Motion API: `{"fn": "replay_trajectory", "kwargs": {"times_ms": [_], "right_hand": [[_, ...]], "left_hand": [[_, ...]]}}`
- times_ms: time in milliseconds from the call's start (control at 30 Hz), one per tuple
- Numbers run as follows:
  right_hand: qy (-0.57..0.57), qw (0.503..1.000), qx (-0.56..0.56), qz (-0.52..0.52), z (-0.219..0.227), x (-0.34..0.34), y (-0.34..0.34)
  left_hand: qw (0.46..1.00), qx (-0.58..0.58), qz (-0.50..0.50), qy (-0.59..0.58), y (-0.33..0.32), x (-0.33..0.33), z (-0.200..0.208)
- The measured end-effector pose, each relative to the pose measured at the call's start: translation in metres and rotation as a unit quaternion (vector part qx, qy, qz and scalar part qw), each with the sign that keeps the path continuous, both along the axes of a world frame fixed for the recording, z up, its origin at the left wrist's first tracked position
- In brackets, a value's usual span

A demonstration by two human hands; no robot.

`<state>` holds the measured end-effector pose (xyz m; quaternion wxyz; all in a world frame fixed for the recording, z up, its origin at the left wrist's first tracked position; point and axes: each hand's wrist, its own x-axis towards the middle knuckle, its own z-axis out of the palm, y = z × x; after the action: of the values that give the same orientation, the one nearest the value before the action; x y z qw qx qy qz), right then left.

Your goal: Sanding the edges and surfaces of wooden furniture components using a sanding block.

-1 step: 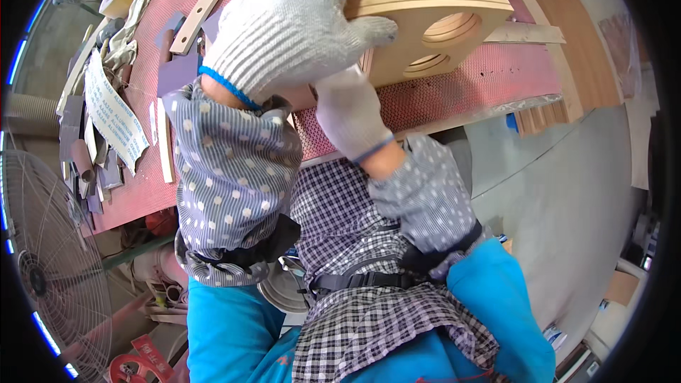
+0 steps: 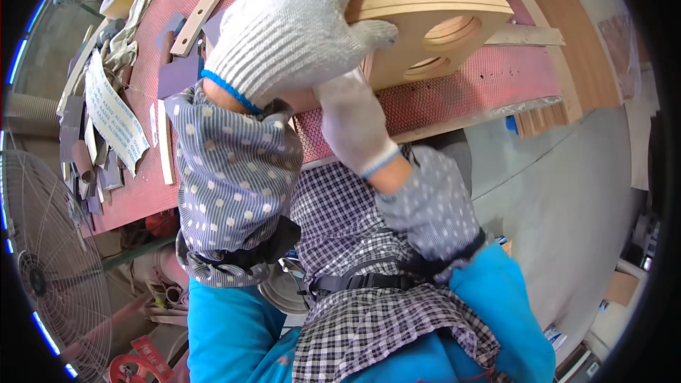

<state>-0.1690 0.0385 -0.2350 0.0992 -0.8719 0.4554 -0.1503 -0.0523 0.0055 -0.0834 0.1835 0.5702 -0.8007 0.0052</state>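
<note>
Fingers (image 2: 369,32) of left hand (image 2: 291,28) curl over wooden panel (image 2: 433,21) edge.

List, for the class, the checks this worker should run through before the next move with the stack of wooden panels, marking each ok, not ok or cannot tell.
1. Left hand gloved and clamped over the wooden panel stack: ok.
2. Right hand gloved, supporting the stack from below: ok.
3. Panel edges aligned: ok, as far as visible.
4. Red mesh bench top under the stack free of scraps: cannot tell.
5. Sandpaper strips clear of the stack: ok.
</note>
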Motion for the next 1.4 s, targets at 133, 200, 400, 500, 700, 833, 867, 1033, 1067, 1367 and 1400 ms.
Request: {"fn": "replay_trajectory", "kwargs": {"times_ms": [133,200,400,500,700,833,867,1033,1067,1367,1400], "right_hand": [[-0.150,0.977,-0.151,0.005,-0.016,-0.003,0.006],[-0.084,0.996,-0.021,-0.022,-0.005,0.009,-0.013],[-0.147,0.981,-0.130,-0.005,-0.009,0.002,0.008],[-0.159,0.981,-0.107,-0.013,-0.005,-0.002,0.012],[0.025,0.988,0.150,0.011,0.019,0.010,-0.009],[-0.116,0.978,-0.166,0.042,-0.024,-0.024,0.009],[-0.142,0.978,-0.141,0.057,-0.014,-0.009,0.013],[0.016,0.994,0.097,0.037,0.010,0.009,-0.006],[0.014,0.994,0.096,0.045,0.004,0.009,0.001],[0.001,0.994,0.070,0.087,0.013,-0.007,-0.008],[-0.016,0.994,0.066,0.081,0.012,-0.007,-0.004]], "left_hand": [[0.998,0.053,0.043,-0.008,0.010,-0.002,0.016],[0.997,0.067,0.038,0.016,0.007,0.001,0.013],[0.998,0.037,0.049,-0.011,0.009,-0.001,0.007],[0.998,0.055,0.036,-0.013,0.008,-0.003,0.012],[0.997,0.061,0.046,0.013,0.009,0.002,0.010],[0.999,0.036,0.030,-0.011,0.000,-0.007,0.003],[0.997,0.059,0.044,-0.018,0.011,0.001,0.021],[0.997,0.060,0.038,-0.011,0.009,0.007,0.014],[0.997,0.059,0.045,-0.014,0.014,0.009,0.016],[0.998,0.047,0.038,-0.020,0.003,0.002,0.005],[0.998,0.054,0.037,0.004,0.006,0.003,0.007]]}}
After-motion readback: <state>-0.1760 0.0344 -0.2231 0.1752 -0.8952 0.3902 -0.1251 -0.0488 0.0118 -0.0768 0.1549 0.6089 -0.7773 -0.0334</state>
